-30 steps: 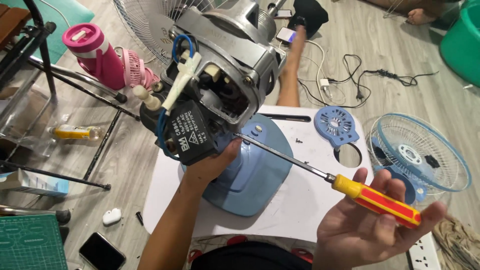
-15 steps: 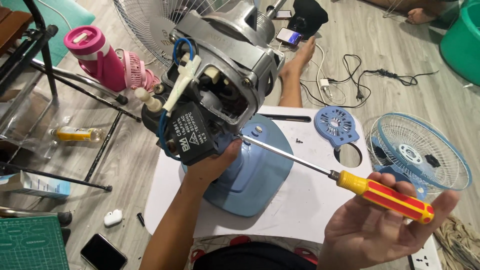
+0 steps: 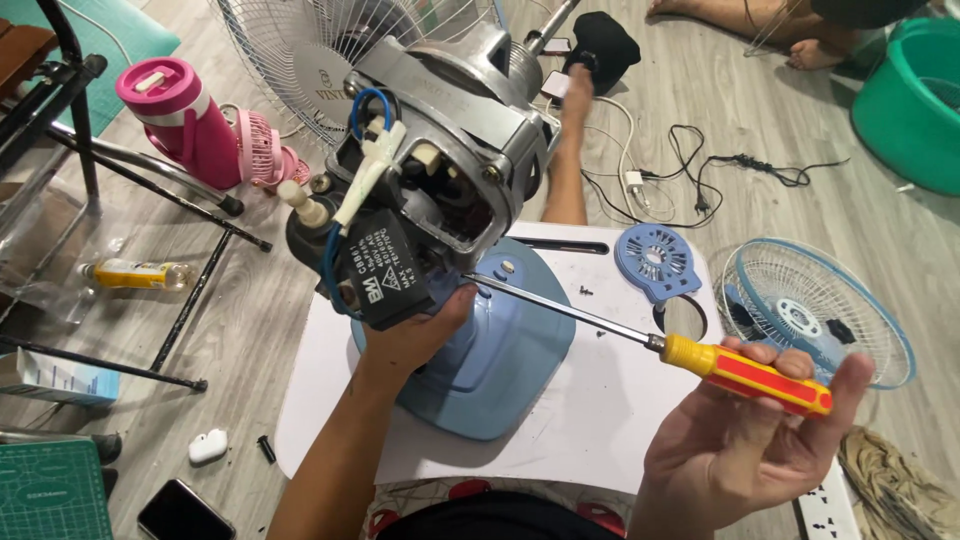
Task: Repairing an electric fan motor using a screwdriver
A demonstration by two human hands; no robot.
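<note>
A grey metal fan motor (image 3: 450, 120) with a black box-shaped capacitor (image 3: 385, 268) at its near left stands over a pale blue plastic fan base (image 3: 500, 350), which rests on a white square board (image 3: 600, 400). The left hand (image 3: 420, 330) grips under the motor. To the right, the right hand (image 3: 750, 450) holds a yellow-and-red-handled screwdriver (image 3: 740, 372), its shaft reaching left to the motor. On the board's far right lies a blue round plastic grille disc (image 3: 655, 260); right of the board sits a blue-rimmed wire fan guard (image 3: 815, 310). A pink plastic bottle (image 3: 175, 115) stands far left, a white wire fan cage (image 3: 290, 50) behind the motor.
</note>
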